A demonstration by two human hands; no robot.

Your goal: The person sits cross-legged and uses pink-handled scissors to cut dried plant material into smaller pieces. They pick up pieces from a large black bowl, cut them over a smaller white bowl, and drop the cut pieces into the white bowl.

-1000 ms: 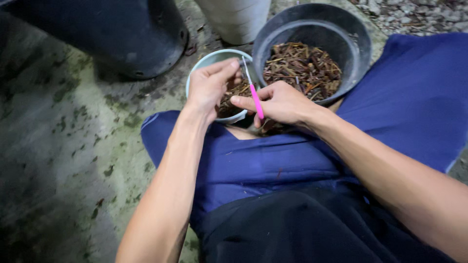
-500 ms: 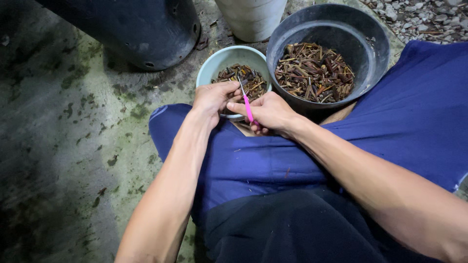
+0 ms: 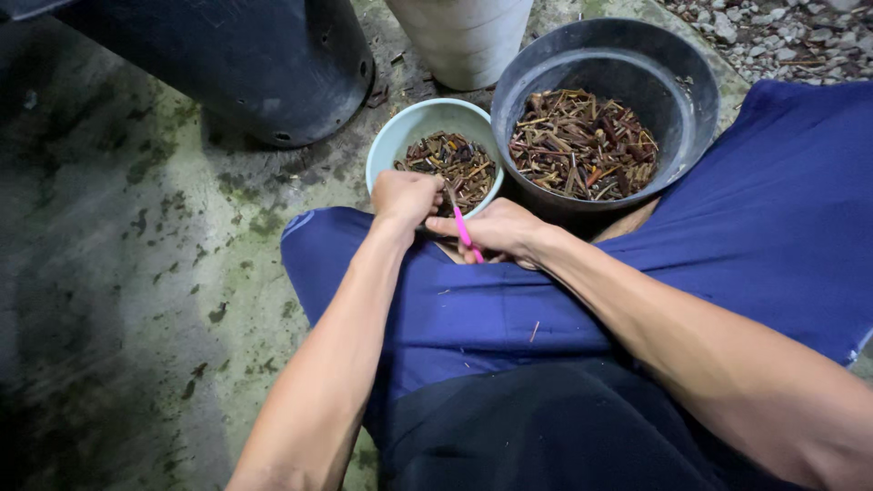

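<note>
Pink-handled, a thin tool [image 3: 466,231] sits pinched in the right hand [image 3: 496,231], its metal tip pointing up toward the pale green bowl [image 3: 393,138]. The left hand [image 3: 405,196] is curled shut just beside it at the bowl's near rim; whatever it pinches is hidden under the fingers. The bowl holds brown stem pieces [image 3: 452,164], too small to tell apart. Just right of it stands a black bucket [image 3: 677,95] with more of them. Both hands hover over a blue-clad knee [image 3: 364,255] above the mossy concrete floor [image 3: 136,273].
</note>
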